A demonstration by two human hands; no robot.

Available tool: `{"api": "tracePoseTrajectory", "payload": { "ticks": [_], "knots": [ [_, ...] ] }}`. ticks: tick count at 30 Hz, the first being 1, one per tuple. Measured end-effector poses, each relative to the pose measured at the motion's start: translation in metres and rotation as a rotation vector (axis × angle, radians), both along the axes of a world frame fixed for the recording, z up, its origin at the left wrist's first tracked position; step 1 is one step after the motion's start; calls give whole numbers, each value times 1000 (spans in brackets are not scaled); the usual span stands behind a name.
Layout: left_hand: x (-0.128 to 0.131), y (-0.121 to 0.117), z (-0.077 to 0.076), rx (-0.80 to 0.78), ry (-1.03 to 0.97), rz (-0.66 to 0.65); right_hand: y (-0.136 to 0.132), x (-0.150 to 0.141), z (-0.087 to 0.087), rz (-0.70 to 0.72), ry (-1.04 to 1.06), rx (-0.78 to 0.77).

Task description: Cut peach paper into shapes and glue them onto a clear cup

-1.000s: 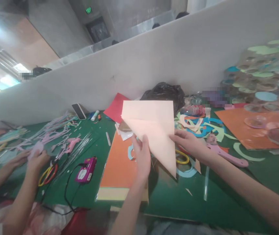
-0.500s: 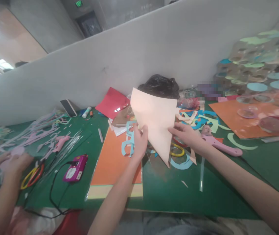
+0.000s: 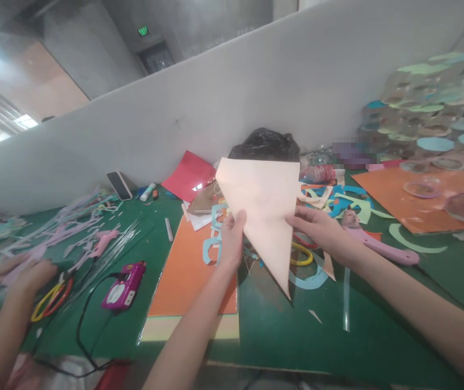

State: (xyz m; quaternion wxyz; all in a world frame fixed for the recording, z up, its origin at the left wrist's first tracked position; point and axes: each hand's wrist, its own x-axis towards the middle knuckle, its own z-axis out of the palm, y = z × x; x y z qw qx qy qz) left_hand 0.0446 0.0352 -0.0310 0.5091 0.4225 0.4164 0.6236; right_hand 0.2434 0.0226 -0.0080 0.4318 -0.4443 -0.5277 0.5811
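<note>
Head view, cream paper [image 3: 261,197] between left hand [image 3: 233,238], right hand [image 3: 311,227]

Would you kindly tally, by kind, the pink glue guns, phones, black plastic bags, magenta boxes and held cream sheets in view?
Pink glue guns: 2
Phone: 1
Black plastic bag: 1
Magenta box: 1
Held cream sheet: 1
Total: 6

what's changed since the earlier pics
The pale sheet has shifted a little to the right against the black bag, showing more of the brown paper and blue cutout. Its top edge, bowed half a second ago, is nearly straight again. Nothing was let go or newly taken: the left hand and right hand still hold it. The purple box stayed put.
</note>
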Motion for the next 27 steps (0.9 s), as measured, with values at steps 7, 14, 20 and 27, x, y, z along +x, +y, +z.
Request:
{"api": "tracePoseTrajectory", "payload": {
  "ticks": [7,14,20,27],
  "knots": [
    [0,-1,4,-38,-118,-67,0,-1,1,32,13,20],
    [0,-3,8,-82,-108,-114,1,1,1,-11,-62,79],
    [3,-10,7,-203,0,-311,7,2,-4,-62,-29,28],
    [21,-34,6,-290,-58,-501,7,4,-4,-69,-16,53]
  ]
}}
